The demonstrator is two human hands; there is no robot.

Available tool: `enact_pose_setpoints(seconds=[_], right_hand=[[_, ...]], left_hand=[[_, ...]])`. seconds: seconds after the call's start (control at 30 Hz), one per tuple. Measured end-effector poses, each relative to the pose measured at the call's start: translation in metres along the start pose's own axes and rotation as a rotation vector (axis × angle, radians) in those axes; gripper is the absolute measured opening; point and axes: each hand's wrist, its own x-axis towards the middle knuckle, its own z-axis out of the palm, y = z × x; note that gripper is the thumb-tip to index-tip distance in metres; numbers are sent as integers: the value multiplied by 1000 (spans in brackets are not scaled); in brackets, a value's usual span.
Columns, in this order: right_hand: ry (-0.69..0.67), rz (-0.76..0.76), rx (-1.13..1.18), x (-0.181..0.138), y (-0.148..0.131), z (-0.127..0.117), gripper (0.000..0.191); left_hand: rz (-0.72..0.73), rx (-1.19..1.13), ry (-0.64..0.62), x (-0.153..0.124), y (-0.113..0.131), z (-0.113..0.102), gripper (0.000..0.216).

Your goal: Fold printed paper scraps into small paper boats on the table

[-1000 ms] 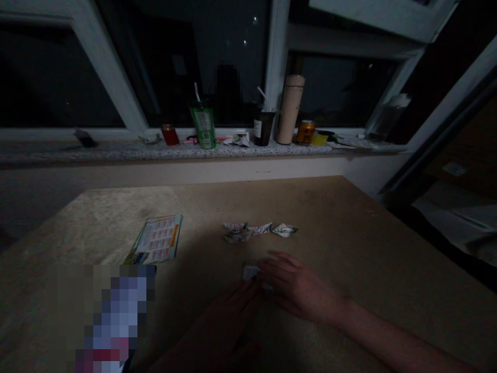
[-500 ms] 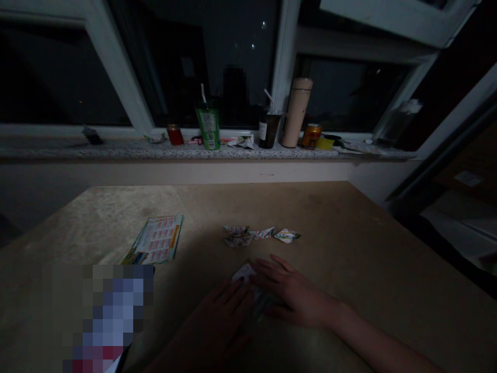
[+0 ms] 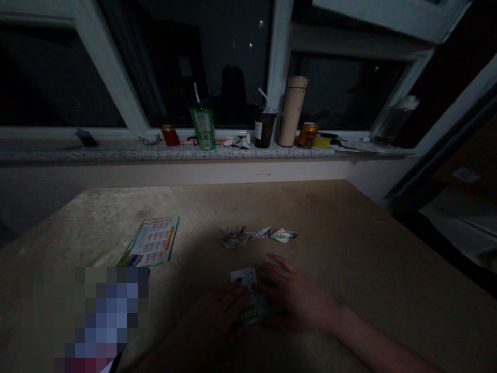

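Observation:
A small printed paper sheet (image 3: 244, 275) lies on the table, partly hidden beneath my two hands. Its straight upper edge shows between them, and a greenish printed part shows lower down. My left hand (image 3: 221, 311) rests over the paper's left side, fingers stretched out flat. At the right edge, my right hand (image 3: 293, 295) touches the sheet with fingers spread and thumb apart. Just beyond the hands lie several folded paper pieces: a stacked-looking pair (image 3: 233, 237) at the left, a slim one (image 3: 259, 234) in the middle and a wider one (image 3: 283, 235) at the right.
A printed leaflet pad (image 3: 153, 241) lies on the left of the tabletop (image 3: 334, 223), above a pixelated blue object (image 3: 112, 311). Along the windowsill (image 3: 233, 151) stand a green cup (image 3: 203, 127), a dark cup (image 3: 264, 128), a tall flask (image 3: 293, 111) and cans.
The paper has turned, so its upper end now shows a straight edge rather than a corner. Both hands stay on it. The whole view has shifted slightly.

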Motion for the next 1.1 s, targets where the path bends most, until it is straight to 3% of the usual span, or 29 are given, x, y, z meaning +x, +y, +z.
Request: enact_pose_setpoints(seconds=[0.13, 0.33, 0.5, 0.73, 0.9, 1.1], right_hand=[[30, -69, -53, 1, -3, 11, 48], [68, -125, -154, 2, -7, 31, 20], [66, -123, -163, 3, -7, 28, 17], [61, -94, -146, 1, -8, 16, 13], [63, -86, -124, -2, -6, 9, 12], [70, -76, -152, -2, -6, 18, 14]], left_hand=[[-32, -37, 17, 1, 5, -4, 38], [-86, -68, 11, 3, 4, -4, 36], [-114, -112, 11, 1, -2, 2, 35], [117, -72, -49, -3, -11, -8, 75], [123, -91, -102, -11, -12, -10, 87], [100, -140, -125, -13, -4, -22, 88]])
